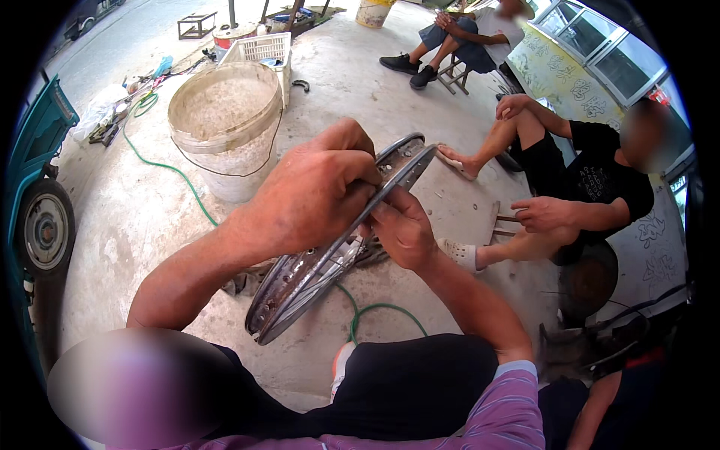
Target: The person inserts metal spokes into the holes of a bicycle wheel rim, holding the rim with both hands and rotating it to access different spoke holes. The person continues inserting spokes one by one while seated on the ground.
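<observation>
A spoked metal wheel rim (283, 286) without a tyre stands tilted in front of me, its inner channel brown and rusty with small holes along it. My left hand (319, 187) is closed at the upper part of the rim, fingers curled and pressed against its channel; whether a small part sits between the fingertips is hidden. On the other side of the same stretch, my right hand (405, 229) grips the rim with thumb and bent fingers near the spokes. Thin spokes (322, 281) run inside the lower half. Dark cloth or gloves lie partly hidden behind the wheel.
A dirty white bucket (225, 127) stands ahead left, beside a white plastic crate (262, 54). A green hose (176, 169) crosses the concrete floor. A teal vehicle (45, 135) is at far left. One person (600, 165) sits at right, another (472, 34) farther back.
</observation>
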Available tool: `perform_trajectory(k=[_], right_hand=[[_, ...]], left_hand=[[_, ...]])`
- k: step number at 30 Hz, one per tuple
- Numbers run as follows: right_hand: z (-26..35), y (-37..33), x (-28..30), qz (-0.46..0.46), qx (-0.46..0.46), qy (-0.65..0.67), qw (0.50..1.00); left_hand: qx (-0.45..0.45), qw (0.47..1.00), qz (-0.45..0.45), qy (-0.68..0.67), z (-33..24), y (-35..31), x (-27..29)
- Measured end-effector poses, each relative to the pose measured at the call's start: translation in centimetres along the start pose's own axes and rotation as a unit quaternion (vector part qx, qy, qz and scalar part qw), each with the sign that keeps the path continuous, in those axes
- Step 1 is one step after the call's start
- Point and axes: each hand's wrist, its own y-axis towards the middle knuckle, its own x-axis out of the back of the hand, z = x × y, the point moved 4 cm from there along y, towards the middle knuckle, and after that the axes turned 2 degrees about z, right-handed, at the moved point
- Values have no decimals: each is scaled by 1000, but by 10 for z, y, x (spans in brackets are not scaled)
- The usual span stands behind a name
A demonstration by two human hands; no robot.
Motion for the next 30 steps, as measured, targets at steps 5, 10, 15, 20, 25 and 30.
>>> perform_trajectory(k=[5, 10, 15, 20, 25, 30], right_hand=[[1, 0, 6, 23, -9, 103, 994], [-2, 0, 11, 22, -9, 125, 992], [-1, 4, 7, 34, -22, 88, 995], [2, 6, 5, 39, -24, 81, 996], [1, 8, 8, 56, -28, 73, 995], [1, 10, 4, 56, -17, 83, 995]], left_hand=[[-26, 999, -9, -39, 0, 0, -6], [-31, 999, -8, -40, -4, 2, -6], [-24, 998, -24, -55, -1, 1, -9], [-30, 999, -24, -39, -1, 2, -8], [-34, 998, -23, -39, -2, 5, -8], [-36, 998, -28, -35, 3, 5, -6]])
